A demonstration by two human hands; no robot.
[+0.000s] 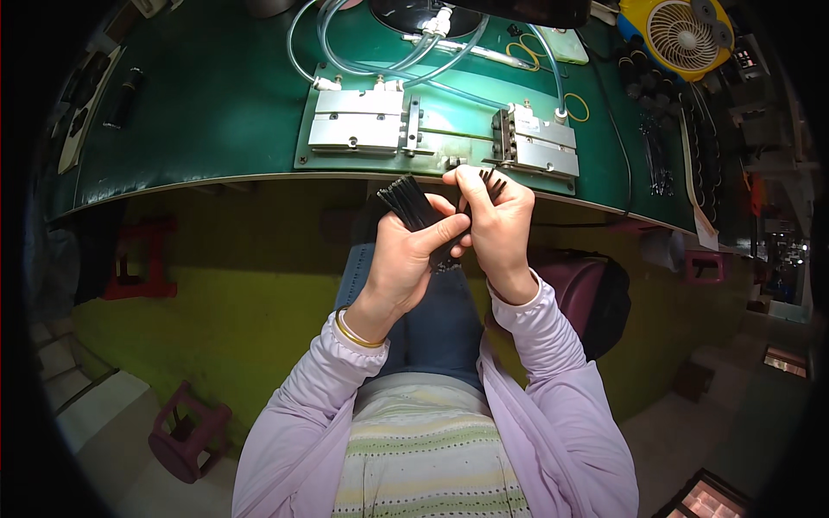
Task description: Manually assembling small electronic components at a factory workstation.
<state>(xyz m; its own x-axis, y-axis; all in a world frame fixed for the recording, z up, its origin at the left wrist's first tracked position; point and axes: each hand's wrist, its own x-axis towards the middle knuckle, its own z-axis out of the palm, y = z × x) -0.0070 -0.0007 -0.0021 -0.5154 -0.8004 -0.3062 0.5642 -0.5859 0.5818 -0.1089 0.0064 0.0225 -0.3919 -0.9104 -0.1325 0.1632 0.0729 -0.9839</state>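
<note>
My left hand (pixel 408 256) is closed round a thick bundle of thin black rods (pixel 406 200), whose ends stick out above and below the fist. Close beside it, my right hand (pixel 497 217) pinches a few more thin black rods (pixel 492 180) that poke up past the fingers. The two hands touch or nearly touch in front of the bench edge. Just beyond them stands a pneumatic fixture: a left metal cylinder block (pixel 356 121) and a right metal cylinder block (pixel 544 145) on a pale base plate (pixel 458 129). What the rods are exactly I cannot make out.
Clear air hoses (pixel 406 67) run from the blocks to the back of the green bench (pixel 207 112). A yellow and blue fan (pixel 682 39) sits at the far right, near black bundles (pixel 639 82). Below are a plastic stool (pixel 186 432), a red stool (pixel 142 259) and a dark bag (pixel 596 298).
</note>
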